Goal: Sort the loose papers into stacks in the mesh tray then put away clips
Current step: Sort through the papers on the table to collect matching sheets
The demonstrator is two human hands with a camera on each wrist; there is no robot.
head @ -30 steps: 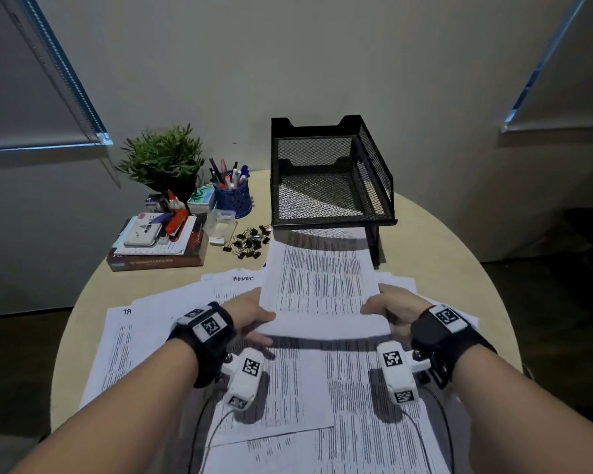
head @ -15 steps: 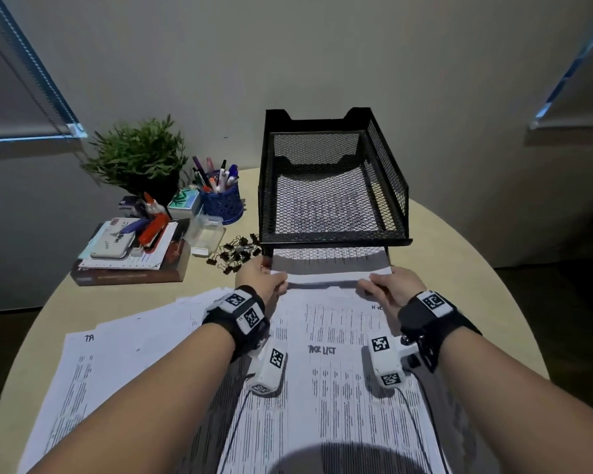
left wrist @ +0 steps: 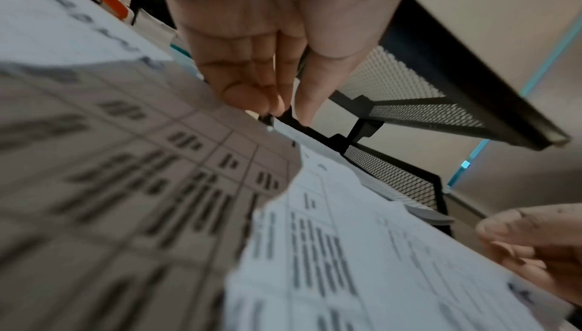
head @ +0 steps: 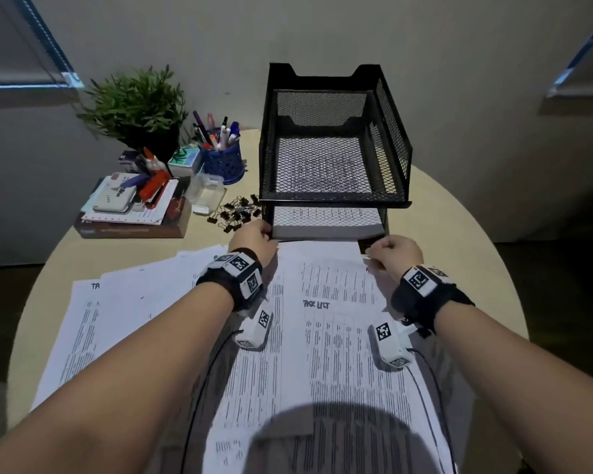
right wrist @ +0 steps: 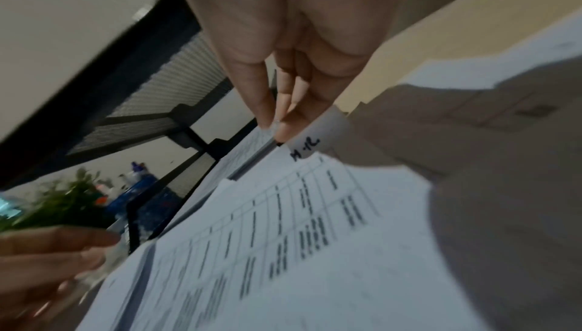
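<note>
A black two-tier mesh tray (head: 332, 200) stands at the back of the round table. Its lower tier holds a stack of printed sheets (head: 326, 230); the upper tier is bare mesh. My left hand (head: 269, 232) is at the stack's front left corner, thumb and fingers pinched together there (left wrist: 285, 112). My right hand (head: 374, 254) is at the front right corner, thumb and finger pinching the paper edge (right wrist: 274, 126) beside a curled sheet corner (right wrist: 318, 137). Loose printed papers (head: 322, 336) cover the near table. Black binder clips (head: 235, 213) lie left of the tray.
A small clear plastic box (head: 206, 191) sits by the clips. Behind it are a blue pen cup (head: 223, 162), a potted plant (head: 137, 104) and a pile of books and stationery (head: 131, 213). Bare tabletop (head: 459, 234) shows right of the tray.
The sheet held by both hands has slid forward into the tray's lower tier. Both hands moved away from me to the tier's front corners.
</note>
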